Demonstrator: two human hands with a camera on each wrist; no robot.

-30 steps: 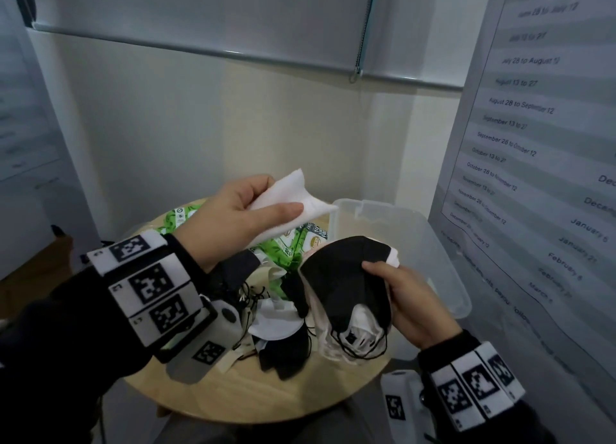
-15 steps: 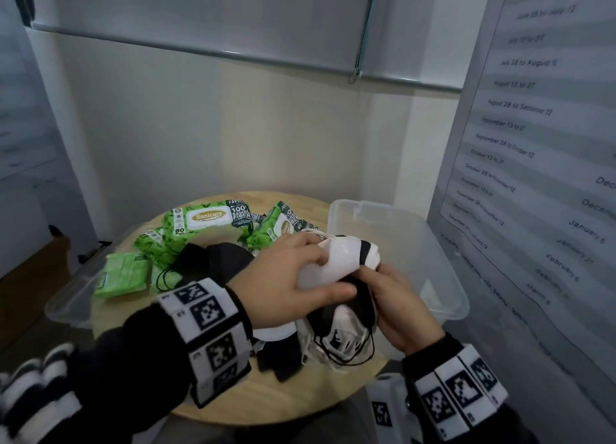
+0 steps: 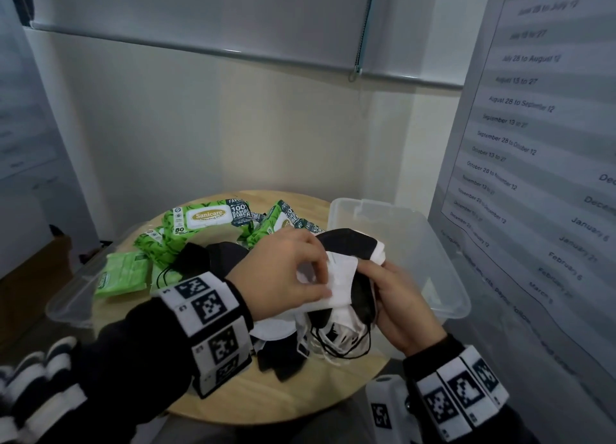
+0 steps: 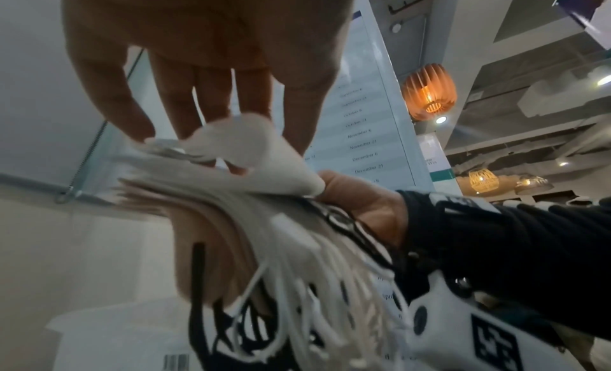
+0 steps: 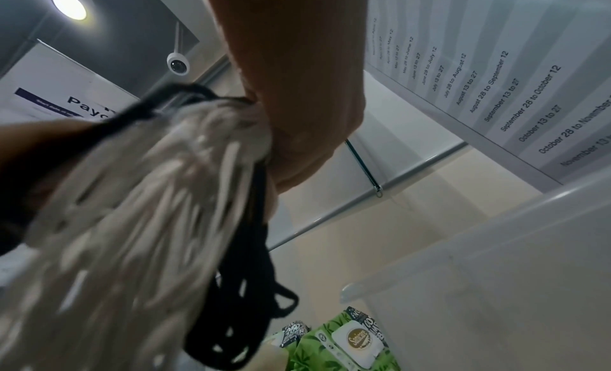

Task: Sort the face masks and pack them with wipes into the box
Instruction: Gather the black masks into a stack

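My right hand (image 3: pixel 383 287) grips a stack of black and white face masks (image 3: pixel 350 246) by its edge, just above the table and beside the clear plastic box (image 3: pixel 443 243). Their ear loops (image 3: pixel 336 340) hang down. My left hand (image 3: pixel 320 277) pinches a white mask (image 3: pixel 340 277) between thumb and fingers, laid against the top of that stack. In the left wrist view the white mask (image 4: pixel 238 141) folds under my fingers (image 4: pixel 211 102), over the stack (image 4: pixel 231 220). The right wrist view shows the stack (image 5: pixel 148 180) clamped in my right hand (image 5: pixel 304 102).
Green wipes packs (image 3: pixel 206 216) lie at the back of the round wooden table (image 3: pixel 300 397). Loose black masks (image 3: pixel 216 260) and a white one (image 3: pixel 273 327) lie under my left wrist. A clear lid (image 3: pixel 66 303) sticks out on the left. A wall poster (image 3: pixel 533 143) stands close on the right.
My left hand brought the white mask down from above the wipes and laid it on the stack in my right hand. The right hand has stayed nearly in place.
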